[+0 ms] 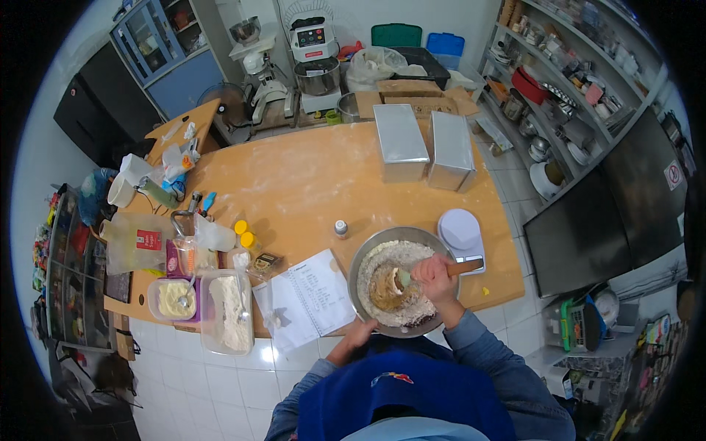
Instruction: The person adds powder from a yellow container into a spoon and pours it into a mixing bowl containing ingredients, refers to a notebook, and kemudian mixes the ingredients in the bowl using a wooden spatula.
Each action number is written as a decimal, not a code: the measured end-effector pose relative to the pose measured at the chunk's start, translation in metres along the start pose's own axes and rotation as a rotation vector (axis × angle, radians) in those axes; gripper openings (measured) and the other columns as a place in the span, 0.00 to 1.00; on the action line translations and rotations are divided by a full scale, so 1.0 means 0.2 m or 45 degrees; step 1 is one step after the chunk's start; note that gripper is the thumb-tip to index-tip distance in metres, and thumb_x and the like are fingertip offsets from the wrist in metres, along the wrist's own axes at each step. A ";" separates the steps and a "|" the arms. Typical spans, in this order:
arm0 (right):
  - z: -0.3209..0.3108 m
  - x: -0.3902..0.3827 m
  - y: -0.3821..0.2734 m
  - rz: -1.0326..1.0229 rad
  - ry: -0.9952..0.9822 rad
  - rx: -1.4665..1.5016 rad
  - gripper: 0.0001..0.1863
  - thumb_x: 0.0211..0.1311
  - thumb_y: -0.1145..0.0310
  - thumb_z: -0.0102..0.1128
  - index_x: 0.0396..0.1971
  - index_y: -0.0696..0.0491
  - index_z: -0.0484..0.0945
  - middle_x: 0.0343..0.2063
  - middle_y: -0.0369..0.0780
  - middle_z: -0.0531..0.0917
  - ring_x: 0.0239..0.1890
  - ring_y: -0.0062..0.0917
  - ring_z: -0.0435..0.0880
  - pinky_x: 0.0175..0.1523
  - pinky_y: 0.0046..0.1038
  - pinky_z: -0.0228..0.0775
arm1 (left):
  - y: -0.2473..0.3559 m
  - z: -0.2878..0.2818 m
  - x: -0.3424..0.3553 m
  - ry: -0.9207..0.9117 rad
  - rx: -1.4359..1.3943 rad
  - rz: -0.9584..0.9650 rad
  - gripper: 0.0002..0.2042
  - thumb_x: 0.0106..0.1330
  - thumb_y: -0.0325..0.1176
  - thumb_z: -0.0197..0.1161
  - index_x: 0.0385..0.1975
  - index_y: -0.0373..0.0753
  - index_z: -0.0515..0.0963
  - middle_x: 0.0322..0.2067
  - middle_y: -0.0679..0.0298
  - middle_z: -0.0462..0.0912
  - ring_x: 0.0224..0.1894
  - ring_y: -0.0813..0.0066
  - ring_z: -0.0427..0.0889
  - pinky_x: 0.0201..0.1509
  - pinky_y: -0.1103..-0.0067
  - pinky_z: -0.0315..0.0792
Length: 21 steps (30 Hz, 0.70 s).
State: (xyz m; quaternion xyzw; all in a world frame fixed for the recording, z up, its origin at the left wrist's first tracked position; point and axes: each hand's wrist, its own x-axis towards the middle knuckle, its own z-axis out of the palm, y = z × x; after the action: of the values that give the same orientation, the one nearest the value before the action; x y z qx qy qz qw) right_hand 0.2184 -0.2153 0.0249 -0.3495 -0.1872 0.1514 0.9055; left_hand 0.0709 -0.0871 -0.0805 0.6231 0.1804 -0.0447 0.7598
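Observation:
A large metal mixing bowl (358, 300) stands at the table's near edge, tilted slightly toward me. Inside it lies pale flour mixture (379, 259) around a wetter brown patch in the middle. My right hand (434, 279) is closed round a spatula with a wooden handle (465, 267), its head down in the brown patch. My left hand (359, 334) grips the bowl's near left rim, its fingers partly hidden. Left of the bowl lies an open notebook (312, 298) with handwriting. A white kitchen scale (462, 234) with a round top sits just right of the bowl.
A tub of flour (226, 312) and a tub of yellow spread (175, 300) stand at the near left. Yellow-capped jars (246, 235) and a small bottle (340, 229) are on the table (294, 184). Two tall metal tins (401, 140) stand at the far right.

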 end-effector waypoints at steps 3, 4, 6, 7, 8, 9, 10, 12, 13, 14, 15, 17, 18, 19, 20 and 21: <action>0.00 0.02 0.01 0.015 0.021 0.008 0.17 0.59 0.71 0.43 0.10 0.53 0.59 0.08 0.32 0.60 0.12 0.17 0.56 0.19 0.22 0.50 | 0.06 -0.01 0.00 -0.093 0.100 -0.263 0.26 0.44 0.26 0.51 0.48 0.29 0.59 0.42 0.57 0.71 0.43 0.68 0.70 0.46 0.77 0.65; -0.01 0.02 0.05 0.012 0.032 -0.082 0.17 0.59 0.70 0.44 0.10 0.53 0.59 0.08 0.32 0.60 0.12 0.16 0.56 0.19 0.22 0.50 | 0.04 -0.02 0.01 -0.092 0.103 -0.265 0.26 0.45 0.26 0.52 0.48 0.29 0.59 0.42 0.57 0.71 0.42 0.68 0.70 0.46 0.77 0.65; -0.03 -0.01 0.10 0.008 0.041 -0.170 0.17 0.59 0.69 0.44 0.10 0.53 0.60 0.08 0.31 0.60 0.12 0.15 0.56 0.19 0.21 0.50 | -0.01 -0.03 0.01 -0.088 0.108 -0.265 0.26 0.45 0.26 0.52 0.48 0.29 0.59 0.41 0.57 0.71 0.42 0.68 0.70 0.45 0.77 0.65; -0.04 -0.03 0.10 0.121 0.055 -0.282 0.17 0.58 0.69 0.45 0.10 0.53 0.60 0.08 0.31 0.61 0.12 0.14 0.57 0.19 0.20 0.50 | -0.01 -0.04 0.02 -0.096 0.099 -0.255 0.26 0.45 0.26 0.52 0.48 0.29 0.59 0.41 0.57 0.71 0.41 0.68 0.70 0.45 0.77 0.65; -0.05 -0.04 0.10 0.234 0.068 -0.395 0.18 0.58 0.69 0.45 0.09 0.53 0.60 0.08 0.31 0.61 0.12 0.14 0.57 0.19 0.19 0.49 | -0.02 -0.04 0.02 -0.104 0.090 -0.244 0.25 0.46 0.27 0.51 0.48 0.29 0.59 0.40 0.57 0.71 0.41 0.68 0.71 0.45 0.77 0.66; -0.06 -0.04 0.09 0.236 0.066 -0.395 0.18 0.58 0.69 0.45 0.09 0.53 0.60 0.08 0.31 0.61 0.12 0.14 0.57 0.19 0.19 0.49 | -0.03 -0.04 0.02 -0.102 0.088 -0.243 0.25 0.46 0.27 0.51 0.48 0.29 0.59 0.40 0.57 0.71 0.41 0.68 0.71 0.45 0.77 0.66; -0.09 -0.02 0.07 0.241 0.085 -0.461 0.18 0.58 0.69 0.46 0.08 0.53 0.60 0.08 0.30 0.62 0.12 0.13 0.57 0.18 0.19 0.49 | 0.03 -0.03 0.02 -0.127 0.128 -0.285 0.25 0.46 0.26 0.51 0.48 0.29 0.59 0.40 0.57 0.71 0.40 0.68 0.71 0.44 0.77 0.66; -0.15 0.01 0.02 0.248 0.106 -0.665 0.19 0.55 0.71 0.49 0.06 0.53 0.59 0.08 0.29 0.62 0.13 0.12 0.59 0.17 0.20 0.49 | 0.02 -0.03 0.03 -0.158 0.169 -0.326 0.25 0.46 0.26 0.51 0.48 0.29 0.59 0.40 0.56 0.71 0.40 0.68 0.71 0.44 0.77 0.66; -0.15 0.02 -0.01 0.243 0.099 -0.664 0.19 0.55 0.71 0.49 0.06 0.53 0.59 0.08 0.29 0.62 0.13 0.12 0.59 0.17 0.20 0.49 | -0.02 -0.03 0.03 -0.135 0.066 -0.272 0.25 0.46 0.26 0.51 0.48 0.29 0.59 0.40 0.56 0.71 0.40 0.68 0.71 0.43 0.77 0.66; -0.15 0.04 -0.04 0.135 -0.033 -0.881 0.18 0.57 0.71 0.46 0.08 0.54 0.59 0.08 0.31 0.61 0.12 0.14 0.58 0.18 0.20 0.50 | -0.05 -0.04 0.03 -0.107 -0.037 -0.219 0.25 0.46 0.26 0.51 0.48 0.29 0.59 0.39 0.56 0.72 0.40 0.68 0.71 0.43 0.77 0.66; -0.13 0.05 -0.06 0.023 -0.166 -1.095 0.18 0.59 0.71 0.43 0.10 0.54 0.58 0.08 0.33 0.61 0.11 0.17 0.57 0.19 0.21 0.51 | -0.07 -0.05 0.04 -0.098 -0.035 -0.213 0.25 0.46 0.26 0.51 0.48 0.29 0.59 0.39 0.56 0.72 0.40 0.68 0.71 0.43 0.77 0.66; -0.01 0.04 -0.08 -0.015 -0.113 -0.898 0.18 0.57 0.71 0.46 0.08 0.54 0.59 0.08 0.32 0.63 0.12 0.15 0.59 0.18 0.20 0.50 | -0.09 -0.04 0.03 -0.044 -0.017 -0.170 0.24 0.46 0.27 0.50 0.47 0.29 0.59 0.36 0.57 0.73 0.38 0.68 0.71 0.41 0.77 0.67; 0.04 0.03 -0.07 -0.053 -0.061 -0.699 0.18 0.54 0.71 0.49 0.07 0.54 0.60 0.08 0.30 0.65 0.13 0.13 0.60 0.17 0.19 0.50 | -0.09 -0.04 0.03 -0.044 -0.018 -0.178 0.24 0.46 0.27 0.50 0.47 0.29 0.59 0.36 0.57 0.73 0.38 0.68 0.71 0.41 0.77 0.67; 0.04 0.01 -0.03 -0.055 -0.049 -0.706 0.18 0.54 0.71 0.49 0.07 0.54 0.60 0.08 0.30 0.65 0.13 0.13 0.60 0.17 0.19 0.50 | -0.06 -0.04 0.02 -0.075 -0.013 -0.196 0.24 0.46 0.27 0.50 0.47 0.29 0.59 0.36 0.57 0.73 0.37 0.68 0.71 0.40 0.77 0.67; 0.03 -0.01 0.03 0.012 -0.065 -0.570 0.18 0.55 0.71 0.48 0.07 0.55 0.61 0.08 0.30 0.65 0.13 0.13 0.60 0.17 0.19 0.50 | -0.03 -0.04 0.02 -0.101 -0.007 -0.207 0.24 0.47 0.28 0.50 0.47 0.29 0.60 0.35 0.58 0.73 0.37 0.68 0.71 0.40 0.78 0.67; 0.01 -0.04 0.08 0.078 -0.081 -0.432 0.17 0.55 0.72 0.47 0.07 0.55 0.62 0.09 0.30 0.65 0.13 0.13 0.61 0.17 0.19 0.50 | -0.03 -0.04 0.03 -0.107 -0.006 -0.206 0.24 0.47 0.28 0.50 0.47 0.29 0.60 0.35 0.58 0.73 0.37 0.68 0.71 0.40 0.78 0.67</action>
State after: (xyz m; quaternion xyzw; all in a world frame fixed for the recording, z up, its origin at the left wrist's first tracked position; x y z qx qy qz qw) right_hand 0.2082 -0.2069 0.0128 -0.4980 -0.2278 0.1561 0.8220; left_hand 0.0725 -0.0804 -0.0881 0.6023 0.1982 -0.1314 0.7620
